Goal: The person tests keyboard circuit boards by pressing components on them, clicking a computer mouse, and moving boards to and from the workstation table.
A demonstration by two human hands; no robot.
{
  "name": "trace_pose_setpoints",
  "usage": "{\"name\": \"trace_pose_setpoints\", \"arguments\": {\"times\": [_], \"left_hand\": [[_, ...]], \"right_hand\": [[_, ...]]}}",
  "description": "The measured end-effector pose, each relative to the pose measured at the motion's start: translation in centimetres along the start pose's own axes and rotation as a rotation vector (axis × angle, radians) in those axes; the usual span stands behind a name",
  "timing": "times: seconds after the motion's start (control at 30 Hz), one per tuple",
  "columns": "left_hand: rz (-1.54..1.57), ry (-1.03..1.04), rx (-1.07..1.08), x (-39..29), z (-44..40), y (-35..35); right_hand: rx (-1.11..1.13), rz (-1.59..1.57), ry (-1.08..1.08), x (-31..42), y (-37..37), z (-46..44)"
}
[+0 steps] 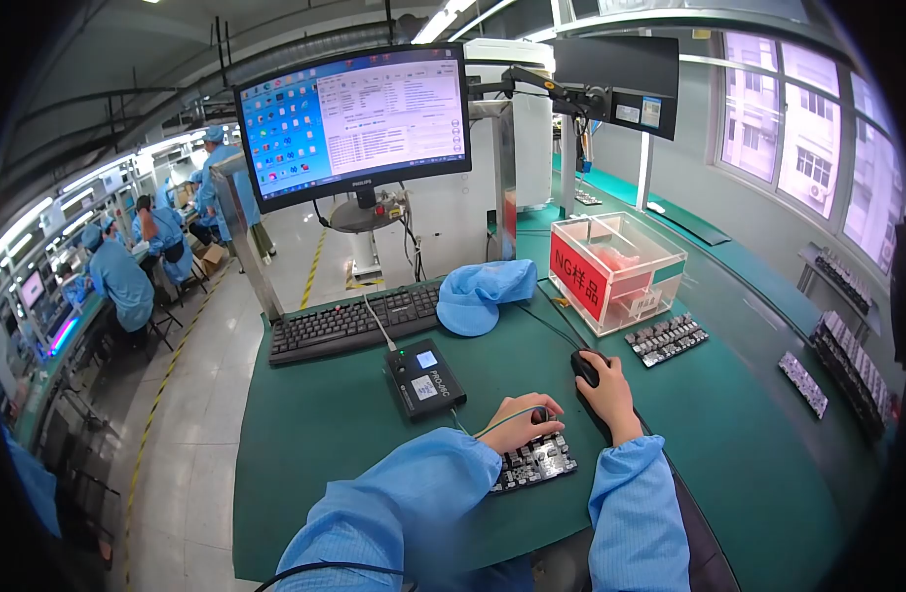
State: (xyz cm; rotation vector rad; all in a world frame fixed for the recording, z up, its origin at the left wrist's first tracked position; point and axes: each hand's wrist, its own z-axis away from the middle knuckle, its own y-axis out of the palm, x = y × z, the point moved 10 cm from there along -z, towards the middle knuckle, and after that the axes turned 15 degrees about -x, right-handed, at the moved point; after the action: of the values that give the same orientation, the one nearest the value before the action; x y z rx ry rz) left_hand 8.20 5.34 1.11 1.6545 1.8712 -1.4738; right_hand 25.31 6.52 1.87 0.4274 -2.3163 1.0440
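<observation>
My left hand (520,422) is over a circuit board panel (538,464) on the green mat, its fingers closed round a small dark piece, mostly hidden, with a thin green cable (502,422) looping past it. The cable runs toward a black box (424,378) marked PRO-06C, which has a small lit screen and a white cord at its top. To the right, my right hand (611,397) rests closed over a black computer mouse (585,368). Both arms wear blue sleeves.
A monitor (374,128) stands behind a black keyboard (349,326) and a blue cap (483,294). At right are a clear box with a red label (577,278), a board panel (667,339), another panel (802,385) and a rack of boards (853,370). Co-workers (122,281) sit far left.
</observation>
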Motion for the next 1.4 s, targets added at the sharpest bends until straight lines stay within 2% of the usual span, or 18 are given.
{"name": "trace_pose_setpoints", "arguments": {"times": [0.23,0.3,0.43,0.63,0.87,1.03,1.4], "left_hand": [[-0.019,0.028,0.021,-0.2,0.0,0.3],[-0.02,-0.059,-0.005,0.5,0.1,0.0],[0.089,-0.103,-0.008,1.0,0.1,0.5],[0.023,-0.014,-0.021,0.2,-0.2,0.2],[0.092,-0.129,0.013,2.2,-0.1,0.9],[0.082,-0.064,0.019,1.8,-0.2,0.9],[0.087,-0.133,0.027,2.3,-0.2,1.1]], "right_hand": [[-0.043,-0.005,-0.052,-0.2,0.1,-0.1],[-0.037,0.0,-0.047,-0.1,0.0,0.0],[-0.042,-0.013,-0.046,-0.5,0.3,0.1],[-0.036,-0.039,-0.024,-1.4,1.2,0.2],[-0.019,-0.051,0.021,-1.2,0.9,0.3],[-0.02,-0.067,0.02,-1.3,1.1,0.4],[-0.017,-0.074,0.037,-1.6,1.1,0.4]]}}
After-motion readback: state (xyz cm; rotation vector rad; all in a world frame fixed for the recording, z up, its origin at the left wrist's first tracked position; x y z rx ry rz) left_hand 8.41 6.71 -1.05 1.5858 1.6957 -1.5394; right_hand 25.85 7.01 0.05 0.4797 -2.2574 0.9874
